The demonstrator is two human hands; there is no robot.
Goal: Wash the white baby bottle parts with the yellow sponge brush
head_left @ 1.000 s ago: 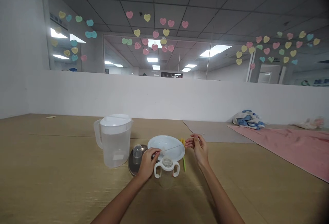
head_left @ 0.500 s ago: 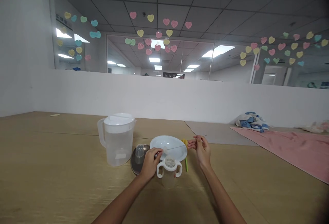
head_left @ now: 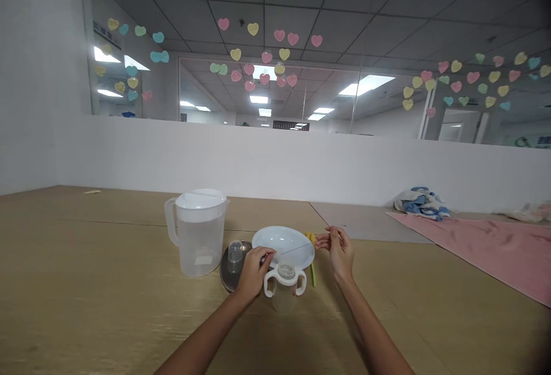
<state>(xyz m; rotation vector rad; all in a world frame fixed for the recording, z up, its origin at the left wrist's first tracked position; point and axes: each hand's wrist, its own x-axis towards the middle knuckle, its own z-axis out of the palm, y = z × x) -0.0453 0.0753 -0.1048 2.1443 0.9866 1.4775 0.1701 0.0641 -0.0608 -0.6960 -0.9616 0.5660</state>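
Note:
A small whitish piece [head_left: 276, 256], too small to name, is pinched in the fingertips of my left hand [head_left: 253, 274]. From it a thin wire-like rod [head_left: 297, 247] runs across the white bowl [head_left: 260, 236] to the closed fingers of my right hand [head_left: 340, 251]. Below the bowl stands an open clear baby bottle [head_left: 284, 296] with a white two-handled collar [head_left: 269, 276]. Behind my left hand, a clear dome-shaped cap [head_left: 235, 256] rests on a round metal tray [head_left: 226, 277]. A yellow and green brush-like tool [head_left: 313, 274] lies at the bowl's right side.
A lidded translucent pitcher [head_left: 200, 243] stands left of the tray. A pink cloth [head_left: 482, 248] covers the table's right side, with a crumpled blue and white cloth [head_left: 422, 203] behind it. A white wall [head_left: 258, 159] with windows above borders the table's far edge.
Both hands keep nearly the same place and grip. The whole view has shifted very slightly; nothing on the table has visibly moved.

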